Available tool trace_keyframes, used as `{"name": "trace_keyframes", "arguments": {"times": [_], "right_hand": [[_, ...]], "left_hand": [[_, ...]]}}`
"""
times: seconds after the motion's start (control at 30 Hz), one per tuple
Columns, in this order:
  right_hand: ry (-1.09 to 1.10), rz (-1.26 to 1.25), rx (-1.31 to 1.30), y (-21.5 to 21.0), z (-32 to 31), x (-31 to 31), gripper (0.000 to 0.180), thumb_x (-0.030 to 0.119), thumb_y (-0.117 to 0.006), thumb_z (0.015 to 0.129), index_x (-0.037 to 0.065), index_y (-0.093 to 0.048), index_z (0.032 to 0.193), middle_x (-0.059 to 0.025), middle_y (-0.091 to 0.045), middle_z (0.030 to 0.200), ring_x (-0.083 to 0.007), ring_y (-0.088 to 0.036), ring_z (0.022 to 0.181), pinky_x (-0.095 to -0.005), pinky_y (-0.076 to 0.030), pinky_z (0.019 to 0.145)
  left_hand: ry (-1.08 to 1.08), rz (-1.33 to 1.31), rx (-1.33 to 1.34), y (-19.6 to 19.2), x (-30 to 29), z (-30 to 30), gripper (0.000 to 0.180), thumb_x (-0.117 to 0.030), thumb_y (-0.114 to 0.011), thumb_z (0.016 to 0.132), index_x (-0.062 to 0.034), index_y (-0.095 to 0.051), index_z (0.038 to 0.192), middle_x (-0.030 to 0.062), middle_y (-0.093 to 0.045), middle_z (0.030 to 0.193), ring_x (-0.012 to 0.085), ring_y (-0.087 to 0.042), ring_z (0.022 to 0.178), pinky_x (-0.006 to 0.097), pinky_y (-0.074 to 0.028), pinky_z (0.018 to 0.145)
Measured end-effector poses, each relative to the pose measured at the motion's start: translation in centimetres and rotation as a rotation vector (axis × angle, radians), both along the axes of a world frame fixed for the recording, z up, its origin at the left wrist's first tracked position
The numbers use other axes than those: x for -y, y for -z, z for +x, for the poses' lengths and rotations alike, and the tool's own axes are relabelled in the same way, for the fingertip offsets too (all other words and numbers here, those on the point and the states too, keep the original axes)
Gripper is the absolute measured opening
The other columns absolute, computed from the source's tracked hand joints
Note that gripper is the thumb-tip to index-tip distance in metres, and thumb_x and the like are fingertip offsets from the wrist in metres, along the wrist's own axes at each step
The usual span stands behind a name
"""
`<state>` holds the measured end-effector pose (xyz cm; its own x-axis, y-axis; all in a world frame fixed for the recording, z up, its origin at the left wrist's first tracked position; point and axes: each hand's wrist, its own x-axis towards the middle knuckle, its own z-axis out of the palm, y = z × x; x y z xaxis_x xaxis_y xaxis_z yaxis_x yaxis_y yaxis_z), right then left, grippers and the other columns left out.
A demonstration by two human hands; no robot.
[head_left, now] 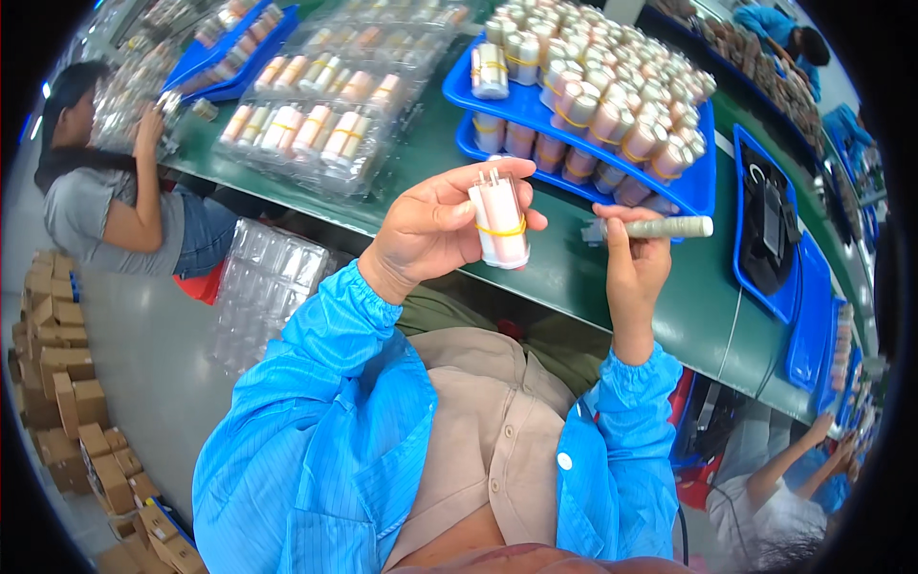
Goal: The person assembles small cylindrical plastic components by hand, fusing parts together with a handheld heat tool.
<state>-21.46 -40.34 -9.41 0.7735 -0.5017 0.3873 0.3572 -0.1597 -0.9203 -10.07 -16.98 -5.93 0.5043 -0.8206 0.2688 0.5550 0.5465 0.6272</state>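
Observation:
My left hand (421, 230) is closed round a small upright bundle of pale pink and white tubes (501, 230), bound with a yellow rubber band. Thin white tips stick up from the bundle's top, and its lower end looks clear. To the right, my right hand (636, 268) pinches a single pale green cylindrical tube (681, 227), which lies roughly level and points right. That tube's left end, by the fingertips, is blurred. Both hands are raised over the near edge of the green table (421, 158), apart from each other.
Beyond my hands, stacked blue trays (574, 143) hold many banded tube bundles. Clear plastic trays (354, 163) with more bundles lie left of them. A blue tray (746, 143) with a dark device stands right. A co-worker (115, 210) sits at the left; cardboard boxes (67, 373) line the floor.

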Motion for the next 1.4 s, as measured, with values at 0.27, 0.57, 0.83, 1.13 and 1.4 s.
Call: {"name": "trace_keyframes", "arguments": {"times": [0.27,0.57,0.83,1.13,1.4], "right_hand": [[-0.007,-0.111,-0.026,0.1,-0.7,0.1,0.009,0.003,-0.065,0.100,0.001,-0.062,0.108,-0.0111,-0.072,0.110,-0.0119,-0.063,0.092,-0.0278,-0.052,0.082],[0.014,-0.311,-0.074,-0.5,-1.0,-0.6,0.010,0.002,-0.066,0.098,0.002,-0.061,0.107,-0.0124,-0.070,0.107,-0.0200,-0.068,0.098,-0.0335,-0.055,0.086],[0.019,-0.329,-0.081,-0.3,-0.8,-0.3,0.013,0.001,-0.070,0.094,0.002,-0.061,0.104,-0.0132,-0.072,0.102,-0.0239,-0.070,0.093,-0.0353,-0.056,0.080],[0.069,-0.384,-0.097,-0.9,-1.1,-0.8,0.007,0.011,-0.071,0.095,0.005,-0.069,0.098,-0.0114,-0.072,0.086,-0.0248,-0.071,0.077,-0.0359,-0.055,0.070],[0.124,-0.506,-0.044,0.4,0.3,-0.3,0.021,0.017,-0.074,0.090,0.005,-0.060,0.099,-0.0159,-0.068,0.086,-0.0384,-0.068,0.077,-0.0466,-0.053,0.067]], "left_hand": [[0.095,-0.140,-0.098,-2.8,-5.1,1.7,0.065,-0.029,-0.065,0.099,0.0058,-0.041,0.148,0.0277,-0.060,0.135,0.0399,-0.065,0.117,0.046,-0.060,0.085],[-1.269,1.328,1.600,-12.2,-8.5,13.9,0.040,-0.040,-0.071,0.095,-0.0038,-0.061,0.110,0.0132,-0.069,0.097,0.0293,-0.070,0.089,0.043,-0.054,0.073],[-1.102,1.681,1.989,-7.1,-9.5,18.0,0.039,-0.037,-0.069,0.093,0.0008,-0.065,0.102,0.0204,-0.067,0.100,0.0380,-0.068,0.094,0.048,-0.055,0.080],[-0.828,0.895,1.850,-5.5,1.0,0.7,0.043,-0.010,-0.077,0.085,-0.0005,-0.062,0.124,0.0182,-0.066,0.112,0.0371,-0.064,0.107,0.045,-0.052,0.091],[-0.788,0.856,1.503,1.3,1.9,3.1,0.039,-0.002,-0.076,0.088,-0.0013,-0.064,0.125,0.0142,-0.063,0.121,0.0293,-0.063,0.111,0.036,-0.051,0.096]]}}
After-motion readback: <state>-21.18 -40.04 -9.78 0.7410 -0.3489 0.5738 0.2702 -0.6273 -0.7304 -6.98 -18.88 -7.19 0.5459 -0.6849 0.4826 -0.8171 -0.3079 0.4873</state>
